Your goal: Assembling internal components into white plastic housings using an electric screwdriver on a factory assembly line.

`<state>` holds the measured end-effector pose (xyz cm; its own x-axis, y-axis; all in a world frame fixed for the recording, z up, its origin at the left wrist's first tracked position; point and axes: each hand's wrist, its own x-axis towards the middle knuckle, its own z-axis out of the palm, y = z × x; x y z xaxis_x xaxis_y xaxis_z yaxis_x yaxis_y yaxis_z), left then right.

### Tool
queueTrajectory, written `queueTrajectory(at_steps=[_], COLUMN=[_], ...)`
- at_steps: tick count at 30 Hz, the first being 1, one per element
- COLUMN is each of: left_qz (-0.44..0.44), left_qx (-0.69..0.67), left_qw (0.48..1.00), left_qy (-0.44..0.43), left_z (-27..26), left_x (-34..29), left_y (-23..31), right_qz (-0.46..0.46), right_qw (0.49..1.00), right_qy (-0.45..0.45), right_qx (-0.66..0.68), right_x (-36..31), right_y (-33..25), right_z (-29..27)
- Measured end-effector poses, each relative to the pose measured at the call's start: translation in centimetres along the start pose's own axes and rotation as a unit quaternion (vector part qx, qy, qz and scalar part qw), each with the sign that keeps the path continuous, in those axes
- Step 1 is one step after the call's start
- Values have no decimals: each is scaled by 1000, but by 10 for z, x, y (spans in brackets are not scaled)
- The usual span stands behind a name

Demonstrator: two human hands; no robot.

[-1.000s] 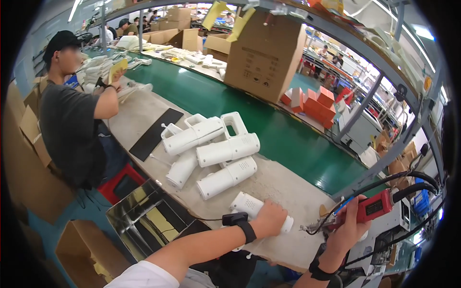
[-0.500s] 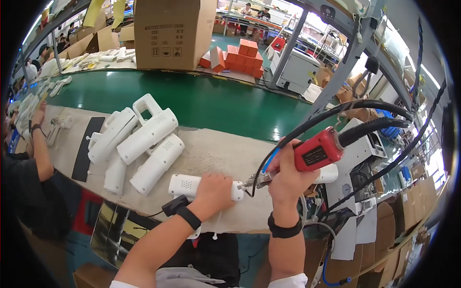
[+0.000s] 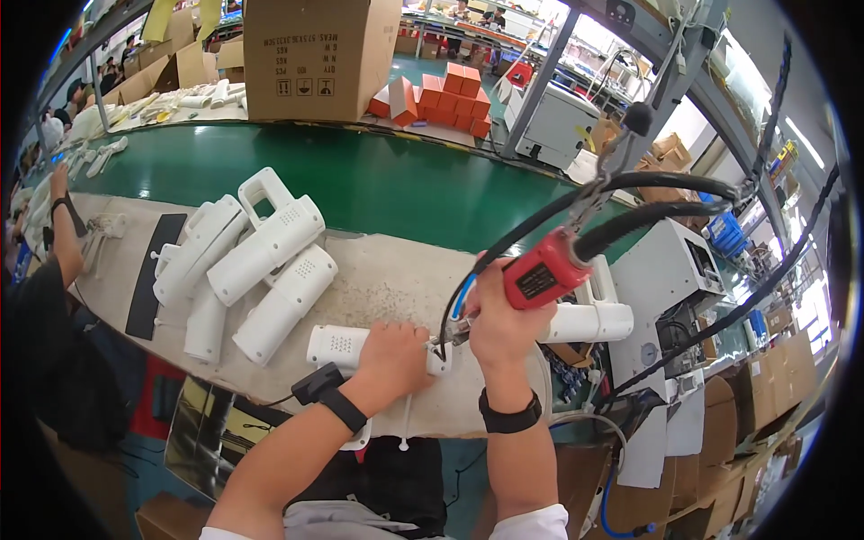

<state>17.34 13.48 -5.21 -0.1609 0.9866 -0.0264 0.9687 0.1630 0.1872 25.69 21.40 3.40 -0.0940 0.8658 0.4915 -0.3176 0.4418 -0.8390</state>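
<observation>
**Screwing a white part at the bench**

While my left hand (image 3: 393, 349) presses flat on a white plastic housing (image 3: 340, 345) lying on the workbench (image 3: 396, 279), my right hand (image 3: 498, 326) is wrapped tight around the red power screwdriver (image 3: 545, 270). The two hands sit just beside each other. The housing lies at the near edge of the bench, right in front of me, and my left hand covers most of its right end.

The tip of the screwdriver points down at that end, between my hands. I think it touches the housing, but my fingers hide the spot, so I can't be sure.

A pile of white housings (image 3: 261, 261) waits to my left, well apart from my hands. Another white housing (image 3: 589, 321) lies just behind my right hand. Black hoses (image 3: 684, 198) run up from the tool. The green conveyor belt (image 3: 360, 175) runs behind the bench.

What could go wrong? The tip could slip off and scratch the plastic, or poke my left fingers, because they are so close. If I hold the tool tilted, the screw could go in crooked. The housing could also roll if I press too softly.
</observation>
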Motion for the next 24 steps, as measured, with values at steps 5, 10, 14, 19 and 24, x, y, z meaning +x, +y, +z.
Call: queueTrajectory(at_steps=[5,10,14,19,24], left_qz=[29,23,15,25,27], left_qx=[14,12,-7,-8,-3], left_qw=[999,999,999,997,996], left_qy=[4,35,48,72,83], left_z=[4,8,6,14,15], left_x=[-3,0,0,0,-1], left_y=[1,1,-1,-2,-2], right_qz=[-42,-28,-32,-10,-37], right_qw=[998,998,998,998,999], right_qy=[-19,12,7,-36,-20], right_qx=[-42,52,55,49,-29], right_x=[0,-2,-12,-17,-26], right_y=[6,-77,-88,-73,-27], right_z=[-2,-4,-2,-13,-16])
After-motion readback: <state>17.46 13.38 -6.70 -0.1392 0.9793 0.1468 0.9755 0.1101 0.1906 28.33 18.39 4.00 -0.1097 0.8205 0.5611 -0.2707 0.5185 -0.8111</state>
